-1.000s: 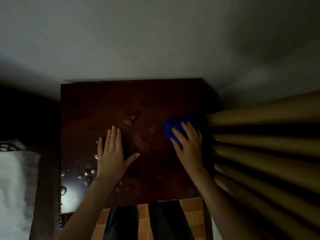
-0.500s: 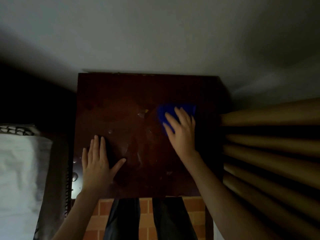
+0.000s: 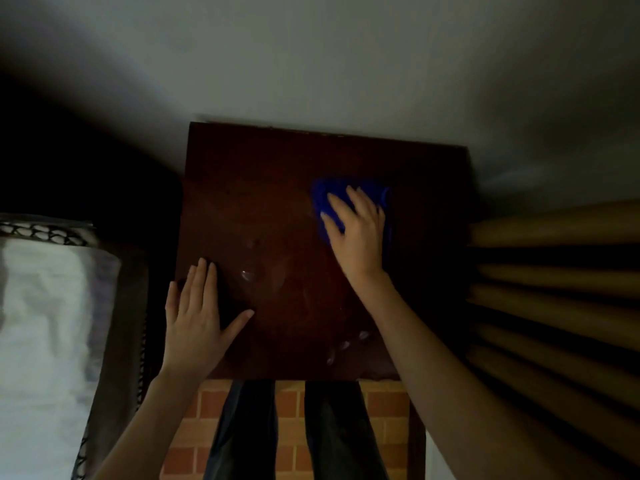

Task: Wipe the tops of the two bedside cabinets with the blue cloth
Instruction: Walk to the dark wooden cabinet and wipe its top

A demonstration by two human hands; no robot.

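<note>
Right hand (image 3: 356, 237), fingers flat and spread, presses cloth (image 3: 322, 199) on cabinet top (image 3: 259, 188), right-rear; left hand (image 3: 195, 323) lies flat front-left (bracing only); risk: the cloth bunches under uneven pressure and misses the front droplets (image 3: 343, 344).

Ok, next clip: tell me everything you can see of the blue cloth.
The blue cloth is a deep, saturated blue, soft-looking fabric, bunched into a small pad rather than spread out. It lies on the dark reddish-brown cabinet top, in its far right part, short of the back and right edges. The right hand rests on it, fingers fairly straight, covering its middle, so only its far, left and right margins show. The dim light hides its weave and any dampness.
</note>
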